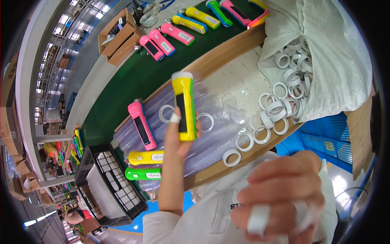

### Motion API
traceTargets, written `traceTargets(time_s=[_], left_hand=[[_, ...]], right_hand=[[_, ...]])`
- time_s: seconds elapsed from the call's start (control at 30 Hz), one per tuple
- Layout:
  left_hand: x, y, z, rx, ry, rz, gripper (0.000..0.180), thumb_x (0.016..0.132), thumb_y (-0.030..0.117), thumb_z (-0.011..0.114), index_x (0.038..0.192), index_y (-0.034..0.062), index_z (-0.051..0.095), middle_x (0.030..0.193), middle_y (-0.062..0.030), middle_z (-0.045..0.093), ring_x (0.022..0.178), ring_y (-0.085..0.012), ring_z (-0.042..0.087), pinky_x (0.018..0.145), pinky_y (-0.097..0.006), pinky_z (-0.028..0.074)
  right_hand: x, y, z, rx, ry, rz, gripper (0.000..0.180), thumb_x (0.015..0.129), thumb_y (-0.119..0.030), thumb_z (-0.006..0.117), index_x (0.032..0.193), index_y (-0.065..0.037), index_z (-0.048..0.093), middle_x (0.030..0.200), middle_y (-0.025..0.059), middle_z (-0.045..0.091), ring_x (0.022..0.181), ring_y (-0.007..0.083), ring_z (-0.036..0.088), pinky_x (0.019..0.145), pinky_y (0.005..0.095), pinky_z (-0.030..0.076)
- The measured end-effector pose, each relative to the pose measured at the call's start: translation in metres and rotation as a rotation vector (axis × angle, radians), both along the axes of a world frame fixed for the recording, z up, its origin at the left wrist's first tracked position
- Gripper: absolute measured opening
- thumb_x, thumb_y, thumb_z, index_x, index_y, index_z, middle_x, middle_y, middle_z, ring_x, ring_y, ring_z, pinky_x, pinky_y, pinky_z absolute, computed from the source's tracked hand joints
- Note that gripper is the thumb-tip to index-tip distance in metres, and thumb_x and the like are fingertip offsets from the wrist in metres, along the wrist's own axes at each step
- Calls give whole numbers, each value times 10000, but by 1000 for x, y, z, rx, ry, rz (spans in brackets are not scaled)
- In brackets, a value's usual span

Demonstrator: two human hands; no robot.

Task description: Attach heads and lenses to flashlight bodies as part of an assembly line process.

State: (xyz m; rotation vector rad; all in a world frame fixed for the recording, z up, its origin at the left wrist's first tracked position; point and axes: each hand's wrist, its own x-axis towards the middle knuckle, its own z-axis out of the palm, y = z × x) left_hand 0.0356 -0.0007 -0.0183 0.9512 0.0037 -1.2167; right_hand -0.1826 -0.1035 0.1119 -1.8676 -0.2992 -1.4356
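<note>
My left hand [175, 140] is raised over the bench and holds a yellow flashlight [183, 106] upright, its clear lens end pointing up. My right hand [280, 195] is close to the camera and blurred, fingers curled around white plastic rings [258, 219], with white tape on the fingertips. Loose white rings [260, 135] lie on the wooden bench edge. Stacks of clear plastic lens cups [215, 134] lie under my left hand. A pink flashlight [142, 126], a yellow one [146, 157] and a green one [143, 174] lie to the left.
A white sack [325, 53] full of white rings spills open at the right. More flashlights [183, 32] lie in a row on the green conveyor belt [122, 89]. A black crate [109, 187] stands lower left, a cardboard box [120, 36] beyond the belt, a blue crate [329, 138] right.
</note>
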Motion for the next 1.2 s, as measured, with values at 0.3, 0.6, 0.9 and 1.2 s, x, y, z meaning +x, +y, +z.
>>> traceTargets(time_s=[0.3, 0.6, 0.9, 1.2], left_hand=[[126, -82, 8, 908, -2205, 138, 564, 846, 211, 634, 1365, 115, 435, 1167, -254, 532, 1027, -386, 549, 906, -457, 444], [80, -263, 5, 277, -2519, -282, 392, 721, 80, 676, 1107, 117, 621, 1096, -144, 585, 1036, -317, 562, 853, -437, 480], [81, -390, -39, 438, -2543, -556, 512, 789, 153, 667, 1284, 197, 544, 1419, -20, 446, 1338, -295, 368, 1109, -542, 236], [106, -324, -6, 764, -2409, -886, 510, 755, 29, 640, 1207, 255, 572, 1280, 26, 478, 1198, -335, 435, 922, -540, 448]], right_hand=[[-24, -4, 53, 125, 415, -245, 190, 661, -198, 666, 800, -69, 662, 725, 98, 646, 596, 208, 624, 505, 290, 500], [-43, -103, -98, -332, 1258, -596, 478, 641, -323, 797, 989, -55, 609, 1008, 168, 588, 1019, 331, 538, 792, 420, 451], [-51, -103, -117, -191, 1400, -429, 530, 742, -405, 718, 1006, 43, 613, 1153, 235, 545, 1137, 373, 486, 926, 453, 438], [-60, -125, -127, -202, 1351, -405, 563, 749, -379, 736, 1044, 79, 592, 1105, 182, 551, 1049, 326, 499, 823, 375, 500]])
